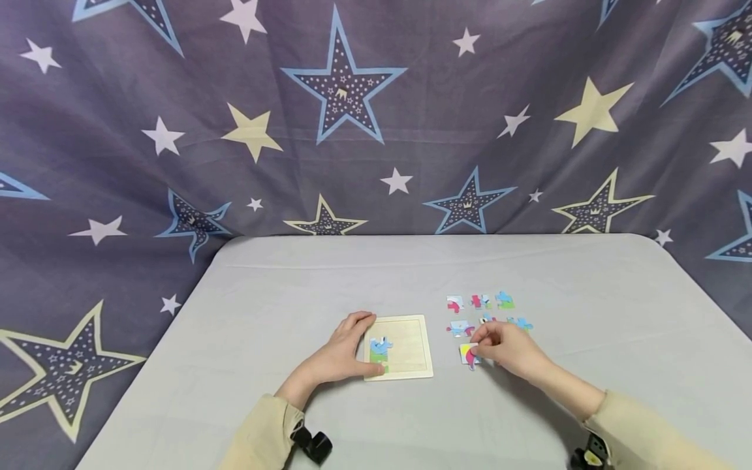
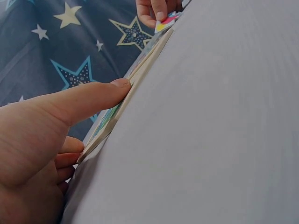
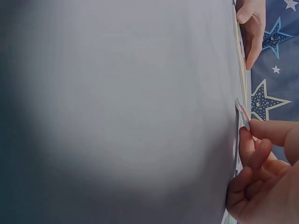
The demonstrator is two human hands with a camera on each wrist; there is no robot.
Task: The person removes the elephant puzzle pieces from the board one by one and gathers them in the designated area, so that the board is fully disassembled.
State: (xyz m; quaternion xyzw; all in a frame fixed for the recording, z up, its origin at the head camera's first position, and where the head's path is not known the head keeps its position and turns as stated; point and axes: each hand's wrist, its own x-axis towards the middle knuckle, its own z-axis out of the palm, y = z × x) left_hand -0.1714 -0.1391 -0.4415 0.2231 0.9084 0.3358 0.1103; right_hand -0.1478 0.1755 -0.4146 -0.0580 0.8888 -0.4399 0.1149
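Observation:
My left hand [image 1: 341,349] holds the left side of a wooden puzzle tray [image 1: 427,352], the thumb [image 2: 105,94] on its near rim and the fingers by its far left corner. Blue and green puzzle pieces [image 1: 379,349] lie inside, along the tray's left side. To the right of the tray, my right hand [image 1: 510,349] pinches a white, yellow and pink puzzle piece [image 1: 467,352] between thumb and fingers. In the right wrist view this piece [image 3: 243,114] is seen nearly edge-on, tilted.
Behind the right hand, loose puzzle pieces lie in two rows, among them a pink and white piece [image 1: 455,303] and a blue and green one [image 1: 504,299]. A pale cloth covers the table [image 1: 282,294]. A star-patterned curtain [image 1: 411,150] hangs beyond its far edge.

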